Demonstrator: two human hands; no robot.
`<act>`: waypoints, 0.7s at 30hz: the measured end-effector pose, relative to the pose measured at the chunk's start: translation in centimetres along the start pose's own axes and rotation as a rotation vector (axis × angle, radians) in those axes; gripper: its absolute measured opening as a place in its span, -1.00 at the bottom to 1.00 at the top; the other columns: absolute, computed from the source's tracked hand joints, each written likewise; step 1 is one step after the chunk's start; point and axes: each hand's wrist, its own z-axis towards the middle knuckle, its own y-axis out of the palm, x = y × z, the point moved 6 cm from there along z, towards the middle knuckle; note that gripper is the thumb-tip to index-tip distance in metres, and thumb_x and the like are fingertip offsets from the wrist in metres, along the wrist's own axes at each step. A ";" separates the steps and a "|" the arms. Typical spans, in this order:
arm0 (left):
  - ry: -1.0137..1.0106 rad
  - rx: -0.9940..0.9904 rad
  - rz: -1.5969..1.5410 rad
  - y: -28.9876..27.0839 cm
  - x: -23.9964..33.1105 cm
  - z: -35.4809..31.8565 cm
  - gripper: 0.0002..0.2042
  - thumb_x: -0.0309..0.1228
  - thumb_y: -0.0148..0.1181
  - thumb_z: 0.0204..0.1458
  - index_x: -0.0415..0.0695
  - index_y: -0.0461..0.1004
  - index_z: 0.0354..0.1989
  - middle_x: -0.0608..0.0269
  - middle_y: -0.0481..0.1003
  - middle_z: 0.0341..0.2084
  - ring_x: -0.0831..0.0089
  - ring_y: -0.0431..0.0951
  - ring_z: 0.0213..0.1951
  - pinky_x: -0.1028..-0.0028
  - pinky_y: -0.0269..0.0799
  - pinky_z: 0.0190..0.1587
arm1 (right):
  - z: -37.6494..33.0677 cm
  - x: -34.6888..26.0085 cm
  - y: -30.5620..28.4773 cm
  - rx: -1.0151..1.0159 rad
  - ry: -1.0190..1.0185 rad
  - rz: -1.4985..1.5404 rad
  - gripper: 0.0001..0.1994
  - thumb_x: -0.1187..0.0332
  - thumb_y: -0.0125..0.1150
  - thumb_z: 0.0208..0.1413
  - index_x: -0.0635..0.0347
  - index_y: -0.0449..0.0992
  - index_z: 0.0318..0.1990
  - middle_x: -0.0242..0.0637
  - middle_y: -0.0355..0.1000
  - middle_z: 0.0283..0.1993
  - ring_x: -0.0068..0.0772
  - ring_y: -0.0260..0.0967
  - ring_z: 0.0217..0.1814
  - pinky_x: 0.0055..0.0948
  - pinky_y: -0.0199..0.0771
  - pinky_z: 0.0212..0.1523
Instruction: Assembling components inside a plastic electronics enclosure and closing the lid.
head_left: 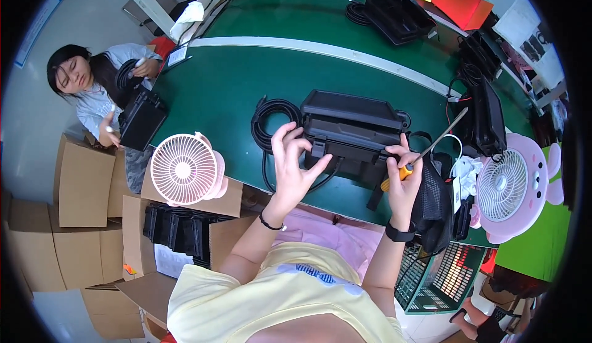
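A black plastic case [351, 134] sits on the green table [228, 90] in front of me, a coiled black cable [271, 124] lying beside its left end. My left hand [295, 161] rests open against the case's front left latch, fingers spread. My right hand [402, 173] grips a screwdriver with an orange handle [394, 177]; its metal shaft points up and right, and the hand touches the case's right front corner.
A pink desk fan [185, 169] stands at the table's left edge, another pink fan [509, 185] at the right. More black cases [398, 17] lie farther back. A seated person [92, 84] at left handles a black case. Cardboard boxes [83, 182] and a green basket [441, 275] sit below.
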 end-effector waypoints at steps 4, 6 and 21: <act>0.031 -0.125 -0.011 0.5 1.0 -0.1 -0.59 -0.44 0.52 -0.19 -0.15 0.47 -0.16 0.00 0.09 0.26 0.01 0.30 0.23 0.14 0.32 0.23 | 0.4 0.1 -0.1 0.001 0.022 0.009 -0.76 0.62 0.16 0.18 0.13 0.20 -0.33 -0.12 0.54 -0.04 0.07 0.11 0.47 0.02 -0.07 0.46; 0.025 -0.107 -0.056 0.6 0.9 0.1 -0.50 -0.44 0.52 -0.18 -0.13 0.43 -0.03 0.01 0.05 0.27 0.01 0.29 0.24 0.15 0.31 0.24 | 0.5 0.1 -0.1 -0.009 0.010 0.006 -0.76 0.62 0.16 0.17 0.13 0.20 -0.32 -0.12 0.54 -0.04 0.06 0.12 0.46 0.01 -0.05 0.46; 0.047 -0.052 -0.217 1.9 -0.7 0.8 -0.58 -0.67 0.36 -0.06 -0.12 0.26 -0.12 0.03 -0.02 0.29 -0.17 0.12 0.37 0.07 0.35 0.28 | -1.9 -2.5 -0.2 0.156 0.042 -0.314 -0.82 0.66 0.11 0.17 0.23 0.24 -0.28 -0.11 0.48 -0.01 -0.29 0.49 -0.10 -0.42 0.45 -0.02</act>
